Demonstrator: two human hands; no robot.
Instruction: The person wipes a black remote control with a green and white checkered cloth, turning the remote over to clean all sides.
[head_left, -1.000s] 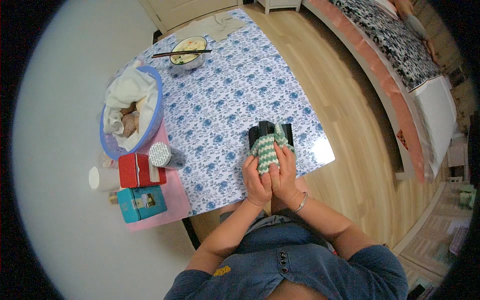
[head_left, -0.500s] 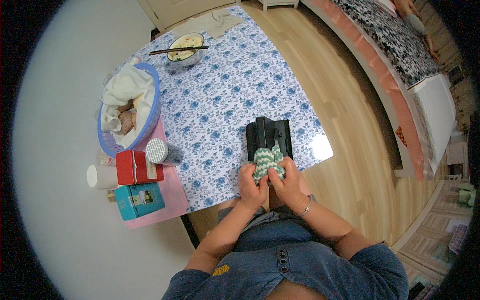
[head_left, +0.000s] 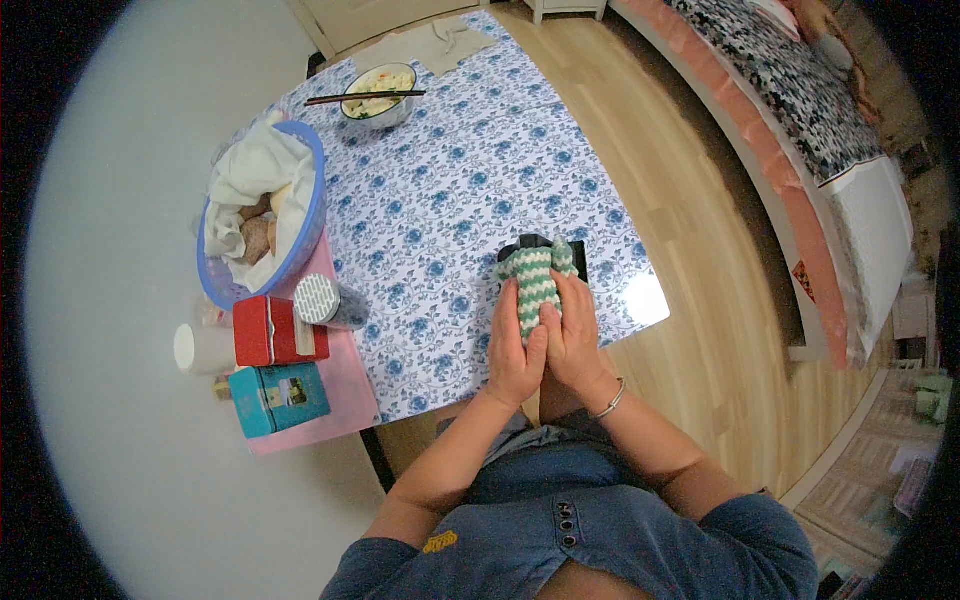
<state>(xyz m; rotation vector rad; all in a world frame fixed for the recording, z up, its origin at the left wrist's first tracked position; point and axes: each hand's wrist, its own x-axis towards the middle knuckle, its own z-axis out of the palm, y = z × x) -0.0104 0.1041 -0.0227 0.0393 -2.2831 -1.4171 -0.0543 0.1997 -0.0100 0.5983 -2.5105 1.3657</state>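
Between my two hands is a soft green-and-white striped knitted piece point(head_left: 537, 290), with a small narrow part point(head_left: 563, 256) sticking up at its upper right; I cannot tell exactly what it is. My left hand point(head_left: 516, 352) presses on its left side with fingers pointing away from me. On its right side and lower end, my right hand point(head_left: 573, 330) is closed around it, the thumb lying on top. Just beyond and partly beneath it, a black object point(head_left: 578, 262) rests near the table's front right edge, mostly hidden by the knitted piece.
The table point(head_left: 440, 230) has a blue floral cover. At left stand a blue basket point(head_left: 318, 190) with white cloth, a lidded jar point(head_left: 316, 298), red tin point(head_left: 262, 330), teal tin point(head_left: 255, 400) and white cup point(head_left: 196, 349). Farther back sits a noodle bowl point(head_left: 383, 118) with chopsticks point(head_left: 340, 98).
The knitted piece has moved slightly away from me and looks longer and straighter, now covering more of the black object. My fingers have stretched forward along its sides.
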